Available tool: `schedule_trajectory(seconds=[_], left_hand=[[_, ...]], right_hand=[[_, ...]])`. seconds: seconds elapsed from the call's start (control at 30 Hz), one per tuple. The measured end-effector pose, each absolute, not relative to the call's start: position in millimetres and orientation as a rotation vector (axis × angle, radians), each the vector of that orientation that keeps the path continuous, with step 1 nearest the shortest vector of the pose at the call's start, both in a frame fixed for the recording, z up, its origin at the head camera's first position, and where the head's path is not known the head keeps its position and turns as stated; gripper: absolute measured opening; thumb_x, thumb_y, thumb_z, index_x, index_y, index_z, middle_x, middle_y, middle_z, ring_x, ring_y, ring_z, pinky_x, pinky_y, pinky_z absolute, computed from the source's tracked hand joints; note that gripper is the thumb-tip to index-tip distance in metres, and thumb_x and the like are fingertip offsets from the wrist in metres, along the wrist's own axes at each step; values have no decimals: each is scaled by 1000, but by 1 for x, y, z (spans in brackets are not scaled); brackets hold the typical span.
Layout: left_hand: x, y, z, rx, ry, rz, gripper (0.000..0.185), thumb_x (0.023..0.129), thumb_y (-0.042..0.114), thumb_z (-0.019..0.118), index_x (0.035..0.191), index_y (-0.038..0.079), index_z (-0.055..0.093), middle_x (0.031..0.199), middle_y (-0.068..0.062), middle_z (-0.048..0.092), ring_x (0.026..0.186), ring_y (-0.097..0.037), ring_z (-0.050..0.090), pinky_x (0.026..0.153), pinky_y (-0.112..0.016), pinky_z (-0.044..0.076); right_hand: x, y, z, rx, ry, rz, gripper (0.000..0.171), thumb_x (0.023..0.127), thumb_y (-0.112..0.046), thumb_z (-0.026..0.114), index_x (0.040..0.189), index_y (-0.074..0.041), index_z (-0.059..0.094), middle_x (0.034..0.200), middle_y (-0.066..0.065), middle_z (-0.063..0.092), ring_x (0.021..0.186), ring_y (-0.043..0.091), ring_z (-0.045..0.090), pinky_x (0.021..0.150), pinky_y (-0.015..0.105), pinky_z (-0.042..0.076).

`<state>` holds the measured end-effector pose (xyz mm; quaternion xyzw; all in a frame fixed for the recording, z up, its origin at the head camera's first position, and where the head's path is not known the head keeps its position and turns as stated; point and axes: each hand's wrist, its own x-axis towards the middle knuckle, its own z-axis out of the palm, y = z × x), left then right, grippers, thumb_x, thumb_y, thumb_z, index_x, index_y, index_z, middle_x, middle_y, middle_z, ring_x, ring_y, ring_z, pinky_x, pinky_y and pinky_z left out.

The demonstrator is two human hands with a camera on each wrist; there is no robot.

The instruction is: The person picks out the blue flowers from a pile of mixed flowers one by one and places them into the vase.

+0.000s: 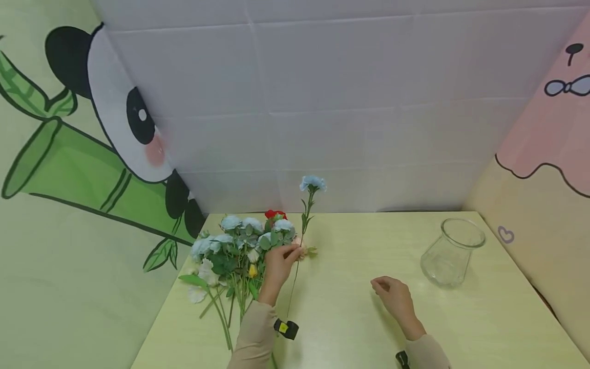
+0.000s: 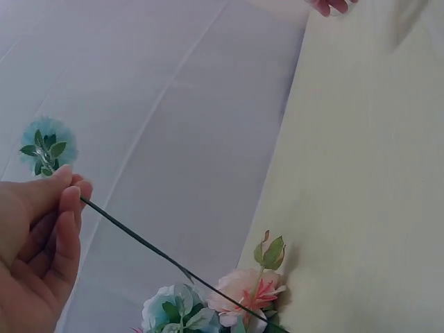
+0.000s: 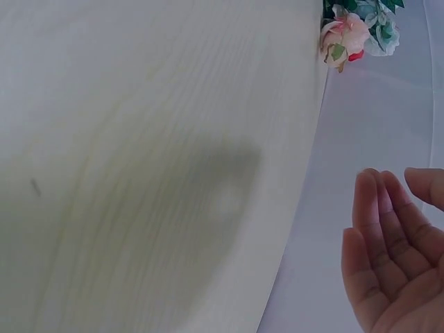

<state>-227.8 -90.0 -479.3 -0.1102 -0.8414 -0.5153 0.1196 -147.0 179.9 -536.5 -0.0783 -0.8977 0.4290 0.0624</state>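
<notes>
We take the clear glass vase on the pale wooden table as our landmark. Well to the vase's left, our left hand pinches the thin dark stem of a single pale blue artificial flower between thumb and curled fingers, holding it upright so that the bloom stands above the table against the white quilted backdrop. Farther left of the vase, just beside that hand, lies a loose bunch of artificial flowers in blue, white, pink, yellow and red, with green leaves, flat on the table. Between the held flower and the vase, nearer the vase, our right hand hovers over the table with its fingers relaxed and loosely spread, holding nothing.
</notes>
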Motion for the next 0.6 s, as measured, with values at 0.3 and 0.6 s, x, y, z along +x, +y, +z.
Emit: schedule_trajectory(seconds=[0.3,0.6], left_hand=[[-227,-85,-482,-292,-2214,-1827,17,80,15,71,92,3,73,79,-19,70,65,-15,64,58,-21,53],[-211,-72,-462,-460,-1964,-2101,17,82,-5,63,93,-19,64,86,-37,61,62,0,59,61,-19,53]], right_hand=[[-149,174,-532,-211,-2695,1320,18,89,-17,60,97,-3,69,87,9,71,71,15,66,59,26,50],[-147,173,-531,-228,-2702,1340,18,90,-17,60,97,-3,69,86,8,71,72,14,65,59,25,50]])
